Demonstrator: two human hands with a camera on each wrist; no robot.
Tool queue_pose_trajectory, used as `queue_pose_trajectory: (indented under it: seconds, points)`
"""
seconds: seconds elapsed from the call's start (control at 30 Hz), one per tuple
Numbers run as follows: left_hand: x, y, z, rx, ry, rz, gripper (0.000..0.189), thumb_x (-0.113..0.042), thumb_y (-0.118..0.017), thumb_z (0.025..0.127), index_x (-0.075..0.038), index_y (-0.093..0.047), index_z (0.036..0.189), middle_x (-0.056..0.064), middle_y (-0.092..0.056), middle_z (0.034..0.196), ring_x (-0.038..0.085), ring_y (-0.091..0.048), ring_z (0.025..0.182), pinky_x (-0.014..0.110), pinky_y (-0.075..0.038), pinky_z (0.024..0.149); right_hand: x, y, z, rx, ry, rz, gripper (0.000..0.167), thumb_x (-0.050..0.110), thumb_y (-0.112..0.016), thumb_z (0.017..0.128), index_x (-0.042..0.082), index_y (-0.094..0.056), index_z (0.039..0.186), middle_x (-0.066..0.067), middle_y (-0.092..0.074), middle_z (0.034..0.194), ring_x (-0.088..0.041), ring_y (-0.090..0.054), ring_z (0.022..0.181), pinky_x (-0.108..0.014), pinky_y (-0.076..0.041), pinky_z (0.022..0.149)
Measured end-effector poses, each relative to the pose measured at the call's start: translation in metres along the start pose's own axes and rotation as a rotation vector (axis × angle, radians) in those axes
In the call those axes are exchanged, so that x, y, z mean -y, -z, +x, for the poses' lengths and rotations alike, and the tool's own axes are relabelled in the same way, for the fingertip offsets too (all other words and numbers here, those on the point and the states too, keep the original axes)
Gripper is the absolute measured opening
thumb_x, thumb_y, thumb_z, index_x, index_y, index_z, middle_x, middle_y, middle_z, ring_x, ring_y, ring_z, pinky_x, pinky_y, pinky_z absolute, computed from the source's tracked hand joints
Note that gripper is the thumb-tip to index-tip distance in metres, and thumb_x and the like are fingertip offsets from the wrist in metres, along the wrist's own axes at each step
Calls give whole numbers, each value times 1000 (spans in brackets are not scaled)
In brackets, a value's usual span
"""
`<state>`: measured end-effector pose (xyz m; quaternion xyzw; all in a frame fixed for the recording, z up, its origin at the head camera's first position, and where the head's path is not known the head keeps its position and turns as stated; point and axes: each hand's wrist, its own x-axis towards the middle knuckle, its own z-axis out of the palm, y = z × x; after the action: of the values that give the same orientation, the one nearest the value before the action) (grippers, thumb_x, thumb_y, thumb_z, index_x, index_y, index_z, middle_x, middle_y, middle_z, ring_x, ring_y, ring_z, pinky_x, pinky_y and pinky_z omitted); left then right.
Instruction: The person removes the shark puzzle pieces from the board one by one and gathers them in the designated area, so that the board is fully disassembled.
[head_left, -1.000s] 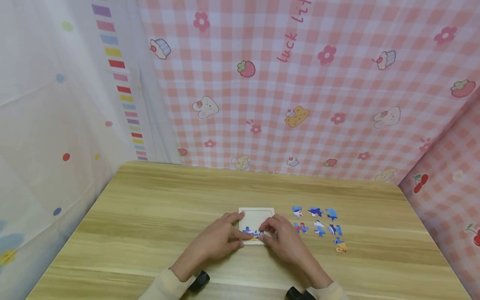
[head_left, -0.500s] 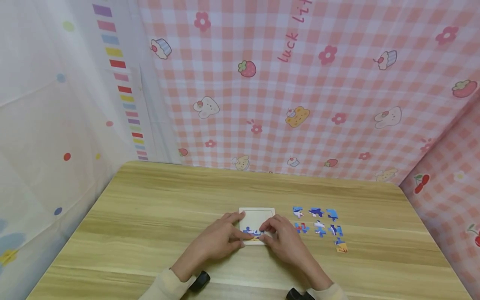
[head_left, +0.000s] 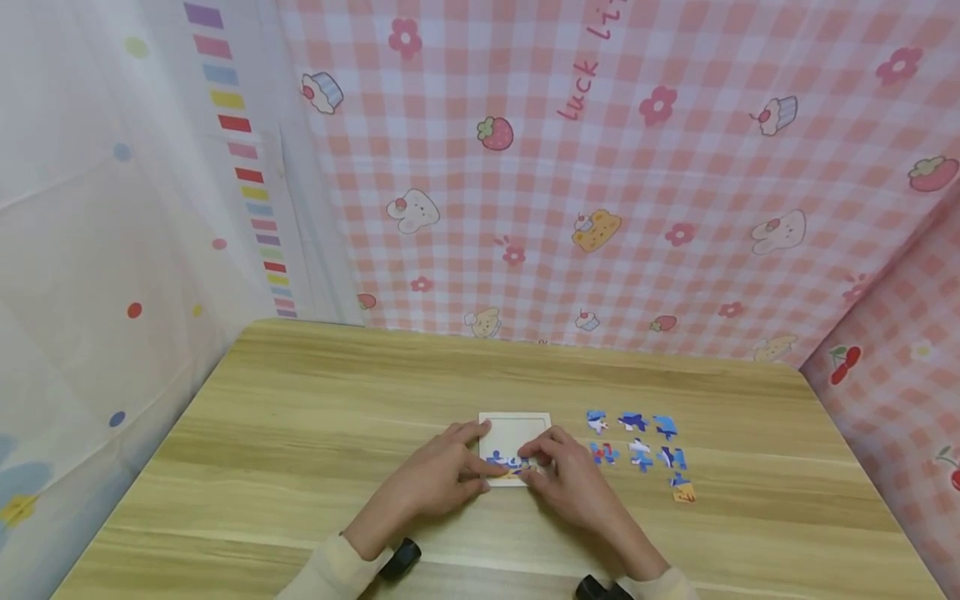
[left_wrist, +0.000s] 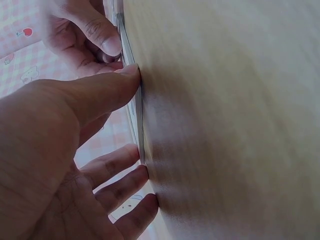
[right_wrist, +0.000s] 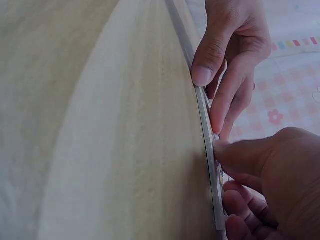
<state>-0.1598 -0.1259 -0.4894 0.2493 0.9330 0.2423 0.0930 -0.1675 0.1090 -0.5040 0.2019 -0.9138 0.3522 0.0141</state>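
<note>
A small white puzzle frame (head_left: 513, 416) lies on the wooden table, with joined blue and yellow jigsaw pieces (head_left: 497, 459) along its near side. My left hand (head_left: 442, 477) holds the frame's left side. Its thumb braces the near edge, one finger presses on the pieces, and other fingertips touch the left border, as the left wrist view shows the thumb (left_wrist: 112, 90) against the rim. My right hand (head_left: 570, 479) pinches a puzzle piece (head_left: 525, 460) between thumb and forefinger at the lower right of the frame; the fingers hide most of that piece.
To the right of the frame, several loose jigsaw pieces (head_left: 632, 421) lie in loose rows, one with a yellow part (head_left: 682, 493) nearest me. The wooden table (head_left: 337, 400) ends at a pink checked curtain (head_left: 450, 275) behind and a white one (head_left: 135, 250) on the left.
Both hands stay at the frame in nearly the same pose. The right fingertips have shifted slightly, and a little more of the pieces shows between the hands.
</note>
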Motion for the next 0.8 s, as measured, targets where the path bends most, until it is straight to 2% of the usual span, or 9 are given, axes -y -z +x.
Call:
queue_pose_trajectory:
  seconds: [0.17, 0.5, 0.8]
  points:
    - [0, 1, 1, -2, 1, 1, 29, -28, -71, 97, -40, -73, 124, 8, -39, 165, 34, -33, 154, 56, -34, 123, 2, 0, 2, 13, -12, -25, 15, 16, -84, 85, 20, -74, 95, 8, -57, 91, -8, -52, 83, -20, -45, 74]
    - [-1, 1, 2, -8, 6, -4, 28, -29, -73, 96, -40, -75, 121, 8, -39, 164, 33, -35, 153, 54, -36, 122, 4, 2, 5, 41, -28, -39, 14, 14, -81, 87, 19, -70, 95, 6, -55, 89, -9, -49, 83, -23, -43, 73]
    - [1, -1, 0, -37, -11, -43, 20, -27, -77, 92, -32, -80, 111, 8, -44, 162, 32, -40, 150, 51, -38, 122, 3, 0, 5, 33, -30, -6, 22, 12, -83, 85, 21, -65, 94, 6, -57, 87, -9, -51, 84, -23, -45, 75]
